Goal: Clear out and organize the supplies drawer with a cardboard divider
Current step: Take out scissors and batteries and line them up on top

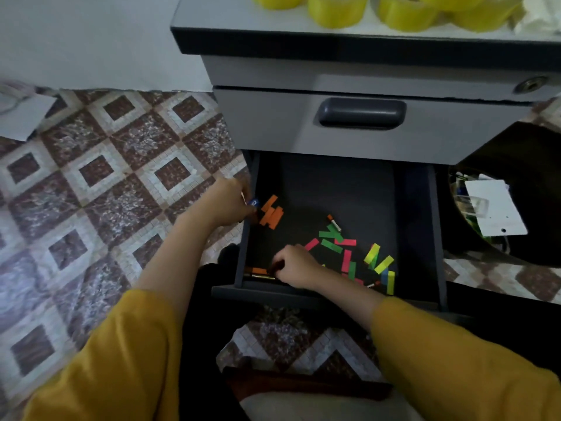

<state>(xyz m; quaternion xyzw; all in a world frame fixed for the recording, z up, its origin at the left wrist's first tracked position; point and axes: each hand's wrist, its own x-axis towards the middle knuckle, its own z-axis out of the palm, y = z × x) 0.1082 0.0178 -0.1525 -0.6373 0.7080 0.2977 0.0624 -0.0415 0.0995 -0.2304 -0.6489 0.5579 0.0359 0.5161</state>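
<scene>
looking straight down at a grey drawer cabinet [364,141] on a patterned tile floor [121,183]. the bottom drawer [246,244] is pulled out at frame centre, dark inside, with both hands in it.

left hand [229,205] sits at the drawer's left wall, mid-left of frame. its fingers are curled and pinch a small blue item [253,202] at the tips; too small to identify. a cluster of orange strips [271,213] lies just beside it on the drawer bottom.

right hand [296,267] is at the lower-left part of the drawer, near the front rim. its fingers are curled round a dark slim item [277,265]; can't tell what it is. an orange piece [258,271] lies in the front-left corner, just beside that hand.

loose contents, right of the right hand:
- green and pink strips [335,243], overlapping, drawer centre
- yellow strips [381,259], lower right of the drawer, with a blue one among them
- a short stick with an orange tip [334,223], just above the green strips

the upper drawer is shut and its dark handle [361,112] is at upper centre. a lock [532,84] is at the cabinet's upper right. rolls of yellow tape [337,12] stand on the cabinet top, at the top edge of frame.

right of frame: a black bin [534,165] on the floor with a white card [491,208] on top of mixed items. upper left: a white sheet [24,117] on the floor. yellow sleeves [121,360] fill the lower corners.
</scene>
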